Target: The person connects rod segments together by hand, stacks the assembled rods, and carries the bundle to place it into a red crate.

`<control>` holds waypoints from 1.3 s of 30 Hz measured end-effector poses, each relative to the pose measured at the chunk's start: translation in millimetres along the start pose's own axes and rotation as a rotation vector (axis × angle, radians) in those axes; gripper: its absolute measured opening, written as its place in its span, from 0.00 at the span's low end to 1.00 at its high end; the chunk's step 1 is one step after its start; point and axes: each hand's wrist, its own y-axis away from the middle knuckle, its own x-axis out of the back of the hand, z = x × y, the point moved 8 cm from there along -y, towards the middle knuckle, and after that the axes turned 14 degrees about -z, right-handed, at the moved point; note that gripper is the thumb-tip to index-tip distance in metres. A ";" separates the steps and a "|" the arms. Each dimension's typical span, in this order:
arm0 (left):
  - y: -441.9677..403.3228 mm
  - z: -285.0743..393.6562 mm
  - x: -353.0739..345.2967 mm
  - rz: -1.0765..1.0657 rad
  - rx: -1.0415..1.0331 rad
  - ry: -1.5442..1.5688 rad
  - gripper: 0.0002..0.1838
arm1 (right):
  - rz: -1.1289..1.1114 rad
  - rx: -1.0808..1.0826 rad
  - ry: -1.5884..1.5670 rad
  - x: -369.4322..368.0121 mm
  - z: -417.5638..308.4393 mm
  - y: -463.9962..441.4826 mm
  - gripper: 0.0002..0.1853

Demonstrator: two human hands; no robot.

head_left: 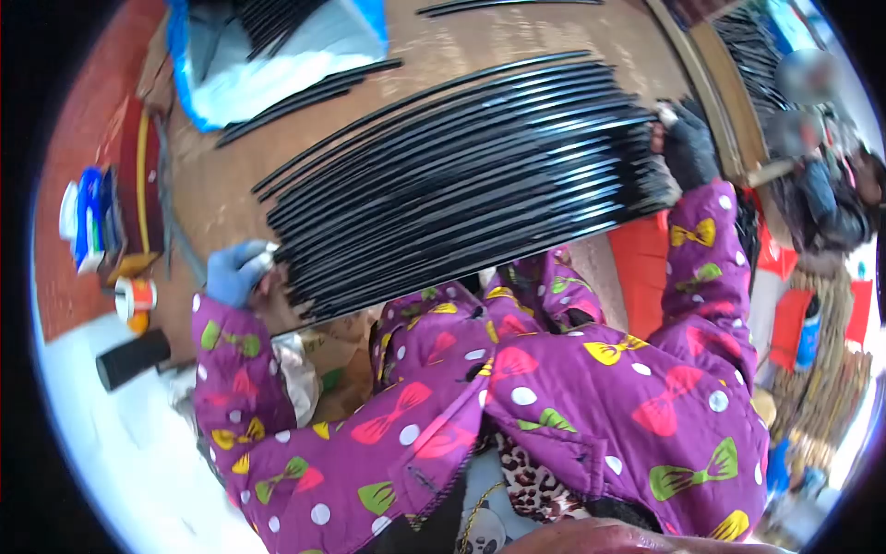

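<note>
A wide row of thin, glossy black rods lies side by side on the brown table, its near edge close to my body. My left hand, in a blue glove with bare or taped fingertips, is closed at the left ends of the rods, near the front corner. At the right ends, towards the back, my right hand in a dark grey glove has its fingers curled against the rod tips. Exactly how many rods each hand grips is hidden.
A blue-edged white bag with more black rods stands at the back left; loose rods lie before it. A wooden rail borders the table's right side. A black cylinder and a paper cup are left. Another person sits right.
</note>
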 end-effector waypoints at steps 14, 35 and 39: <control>-4.2 17.8 6.8 0.341 -0.030 -0.081 0.07 | 0.168 -0.003 0.893 -2.3 -29.1 -6.7 0.08; -116.6 82.5 43.1 0.288 0.099 -0.951 0.16 | 0.080 0.144 1.772 -135.5 -75.7 -162.6 0.18; -93.4 86.8 32.0 0.264 0.313 -0.908 0.19 | 0.051 0.101 1.881 -140.5 -67.1 -181.4 0.20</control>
